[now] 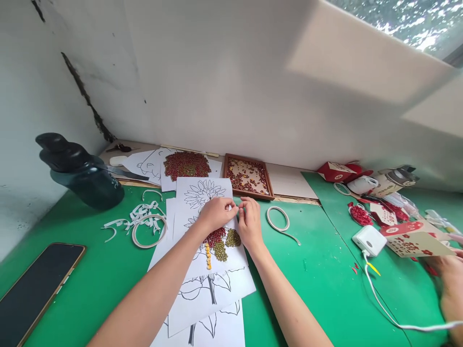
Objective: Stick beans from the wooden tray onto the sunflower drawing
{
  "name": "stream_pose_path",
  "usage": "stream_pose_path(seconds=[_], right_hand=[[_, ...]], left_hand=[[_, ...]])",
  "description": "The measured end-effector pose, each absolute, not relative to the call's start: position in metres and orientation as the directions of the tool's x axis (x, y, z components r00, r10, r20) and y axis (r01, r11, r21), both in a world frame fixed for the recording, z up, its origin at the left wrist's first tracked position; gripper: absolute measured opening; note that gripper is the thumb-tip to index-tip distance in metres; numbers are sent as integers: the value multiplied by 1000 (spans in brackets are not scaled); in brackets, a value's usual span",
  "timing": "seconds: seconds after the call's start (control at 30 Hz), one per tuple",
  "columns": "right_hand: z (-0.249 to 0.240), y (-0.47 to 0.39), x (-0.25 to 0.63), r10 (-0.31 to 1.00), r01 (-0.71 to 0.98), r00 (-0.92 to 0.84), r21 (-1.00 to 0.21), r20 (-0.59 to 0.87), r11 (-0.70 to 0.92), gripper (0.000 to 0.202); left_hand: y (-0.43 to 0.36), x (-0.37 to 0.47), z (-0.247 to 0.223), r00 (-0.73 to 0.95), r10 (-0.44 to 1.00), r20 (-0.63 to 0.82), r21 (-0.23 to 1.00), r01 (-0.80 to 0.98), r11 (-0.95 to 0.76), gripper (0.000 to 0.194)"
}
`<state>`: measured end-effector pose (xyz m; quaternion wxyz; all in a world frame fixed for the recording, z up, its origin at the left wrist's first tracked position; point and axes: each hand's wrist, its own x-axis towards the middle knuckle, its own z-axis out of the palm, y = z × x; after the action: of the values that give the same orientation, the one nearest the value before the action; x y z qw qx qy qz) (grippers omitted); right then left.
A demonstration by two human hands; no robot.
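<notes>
Flower-drawing sheets (237, 291) begin nearest, between the two forearms, overlapping on a green tabletop (318, 274) and reaching up to the hands. Left of the left forearm lies a dark phone (45, 274). Just on the near side of the fingers, the top sheet carries a short row of yellow kernels (209, 256), two patches of green beans (220, 251) and a patch of red beans (216, 236), partly covered by the left wrist.

Over this sheet the left hand (217, 214) and right hand (250, 219) face each other, fingers bent and tips drawn together at one spot; whether they pinch something small between them, I cannot tell. Beyond the left hand, the sheet's upper flower is bare line work.

To the left of the hands sit a pale ring (144, 246) and a tangle of white strips (139, 214); just right of them, a loose pale coil (284, 231). Well off to the right are a white device with a cable (369, 240) and another person's hand (450, 272) at a printed box (415, 243).

Farther out than the hands stand a dark bottle (87, 180) at left, a heap of mixed beans (186, 165) on paper, and a brown tray (253, 194) of scattered beans, below a pale wall (217, 86).
</notes>
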<state>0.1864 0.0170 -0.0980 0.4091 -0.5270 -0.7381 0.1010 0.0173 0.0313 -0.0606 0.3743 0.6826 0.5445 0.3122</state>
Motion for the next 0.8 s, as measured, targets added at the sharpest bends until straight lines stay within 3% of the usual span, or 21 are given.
stream_pose_path(seconds=[0.3, 0.8], right_hand=[[-102, 20, 190, 827, 669, -183, -549, 532, 501, 14], [-90, 17, 195, 887, 531, -98, -730, 451, 430, 11]], left_hand=[[32, 20, -61, 225, 974, 6, 837, 531, -127, 22], [35, 19, -77, 271, 962, 11, 954, 286, -91, 20]])
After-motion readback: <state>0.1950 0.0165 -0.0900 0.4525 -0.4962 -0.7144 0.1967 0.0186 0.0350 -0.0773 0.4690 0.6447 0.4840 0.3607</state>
